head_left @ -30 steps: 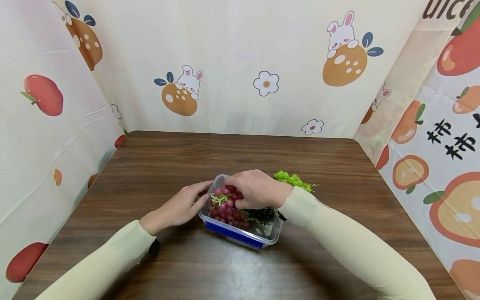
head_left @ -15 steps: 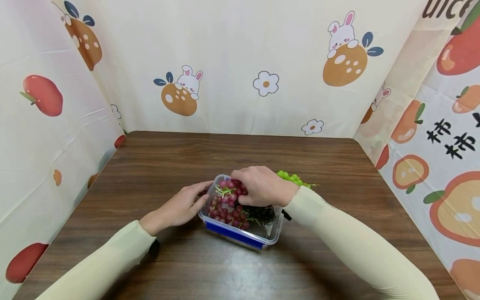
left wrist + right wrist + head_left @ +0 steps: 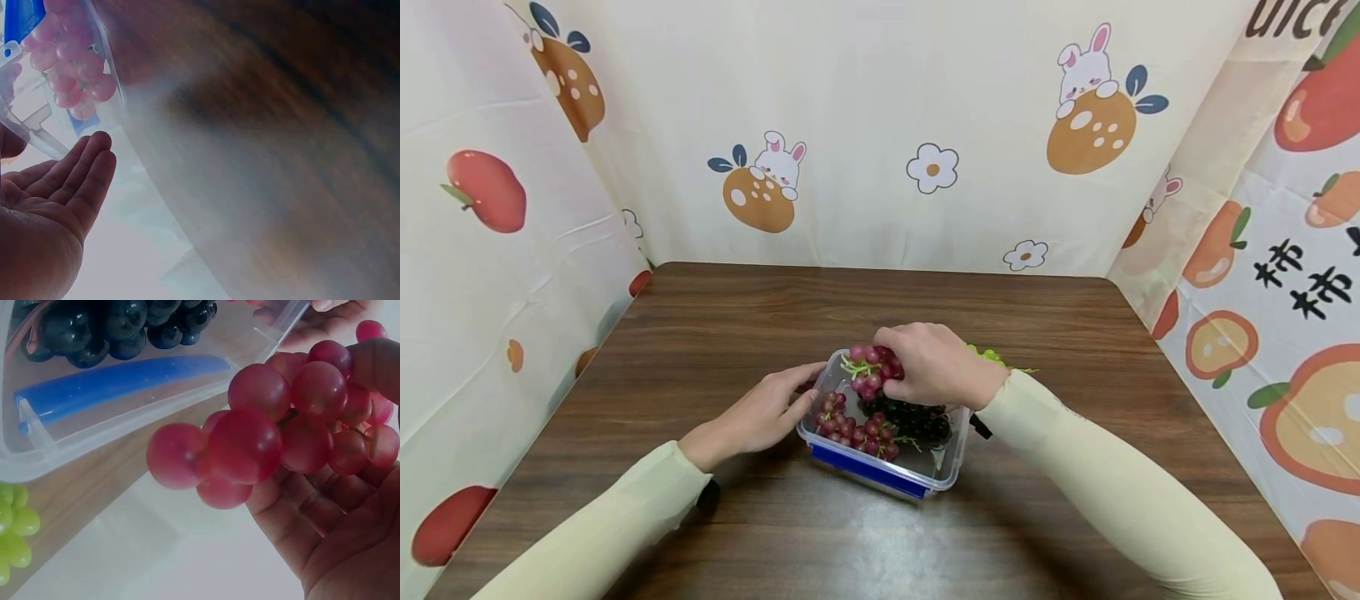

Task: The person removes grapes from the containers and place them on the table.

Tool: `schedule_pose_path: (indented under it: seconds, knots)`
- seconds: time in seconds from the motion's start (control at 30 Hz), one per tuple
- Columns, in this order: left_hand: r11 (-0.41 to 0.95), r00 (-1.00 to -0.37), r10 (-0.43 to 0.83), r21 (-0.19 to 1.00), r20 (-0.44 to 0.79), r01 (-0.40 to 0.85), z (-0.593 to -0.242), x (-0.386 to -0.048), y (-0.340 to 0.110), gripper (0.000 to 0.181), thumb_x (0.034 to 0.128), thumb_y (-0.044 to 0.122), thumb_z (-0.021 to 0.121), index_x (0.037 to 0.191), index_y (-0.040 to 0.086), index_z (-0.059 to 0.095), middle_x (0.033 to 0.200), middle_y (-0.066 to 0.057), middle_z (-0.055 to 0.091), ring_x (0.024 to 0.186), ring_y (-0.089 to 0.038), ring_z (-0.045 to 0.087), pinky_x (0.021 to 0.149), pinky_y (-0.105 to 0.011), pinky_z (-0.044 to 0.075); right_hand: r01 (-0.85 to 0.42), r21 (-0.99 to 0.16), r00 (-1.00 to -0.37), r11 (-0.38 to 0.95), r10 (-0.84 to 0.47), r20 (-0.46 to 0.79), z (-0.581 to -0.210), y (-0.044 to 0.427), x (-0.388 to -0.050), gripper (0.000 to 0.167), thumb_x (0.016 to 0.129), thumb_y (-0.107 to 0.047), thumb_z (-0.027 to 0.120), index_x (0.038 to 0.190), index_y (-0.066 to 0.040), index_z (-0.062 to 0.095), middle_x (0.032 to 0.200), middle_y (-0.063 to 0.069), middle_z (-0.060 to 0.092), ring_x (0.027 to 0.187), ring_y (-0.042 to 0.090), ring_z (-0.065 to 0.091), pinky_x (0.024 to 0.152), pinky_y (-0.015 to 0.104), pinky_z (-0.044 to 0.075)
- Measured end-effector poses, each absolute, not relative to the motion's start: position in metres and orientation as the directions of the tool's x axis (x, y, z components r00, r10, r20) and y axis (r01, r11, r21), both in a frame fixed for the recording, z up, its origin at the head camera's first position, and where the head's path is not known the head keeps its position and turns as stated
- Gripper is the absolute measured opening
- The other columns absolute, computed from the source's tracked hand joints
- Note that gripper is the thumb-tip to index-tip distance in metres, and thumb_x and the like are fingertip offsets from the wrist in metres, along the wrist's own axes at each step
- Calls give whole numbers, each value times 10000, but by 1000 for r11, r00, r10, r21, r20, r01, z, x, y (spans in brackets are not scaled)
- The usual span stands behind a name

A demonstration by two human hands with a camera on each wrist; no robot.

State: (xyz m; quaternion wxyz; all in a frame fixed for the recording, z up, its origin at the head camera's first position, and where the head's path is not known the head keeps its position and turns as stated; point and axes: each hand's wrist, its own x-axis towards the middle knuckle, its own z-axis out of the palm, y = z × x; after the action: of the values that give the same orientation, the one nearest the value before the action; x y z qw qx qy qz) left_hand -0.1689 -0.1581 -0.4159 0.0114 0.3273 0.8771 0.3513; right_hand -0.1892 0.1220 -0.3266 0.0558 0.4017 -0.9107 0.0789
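Note:
My right hand (image 3: 936,362) grips a bunch of red grapes (image 3: 868,373) above the far side of a clear plastic container (image 3: 953,468). In the right wrist view, fingers and thumb lie around that bunch (image 3: 275,425). Another bunch of red grapes (image 3: 853,433) lies inside the container at the near left, and dark grapes (image 3: 917,421) lie beside it to the right. My left hand (image 3: 771,408) rests at the container's left end, its fingers fairly straight and partly hidden by the wall; in the left wrist view this hand (image 3: 62,187) shows extended fingers.
Green grapes (image 3: 988,354) lie on the brown wooden table (image 3: 760,317) behind the container, partly hidden by the right hand. A blue clip (image 3: 868,472) runs along the container's near side. A printed curtain (image 3: 850,100) encloses the table at the back and sides.
My right hand has lifted the red grapes and moved them up and to the right, uncovering more of the other red bunch and the dark grapes. The left hand has stayed put.

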Motion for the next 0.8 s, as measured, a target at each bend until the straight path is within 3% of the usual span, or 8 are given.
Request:
schedule_pose_path:
  seconds: [0.5,0.8]
  knots:
    - [550,-787,585,617,196,563,-416,-168,-158,479,1070,138,543,1511,-27,453,1446,-188,569,1290,-287,580,1066,-508,472,-687,-133,-725,714,-665,179,-321,131,-189,295,806,-215,756,1065,-121,653,757,-84,573,630,109,513,568,303,456]
    - [553,-789,580,615,199,562,-415,-168,-158,489,1071,138,538,1523,-20,441,1408,-174,600,1215,-241,621,1019,-482,513,-658,-154,-751,737,-629,201,-315,138,-193,264,800,-212,763,1023,-133,646,767,-91,585,647,124,525,594,317,470]
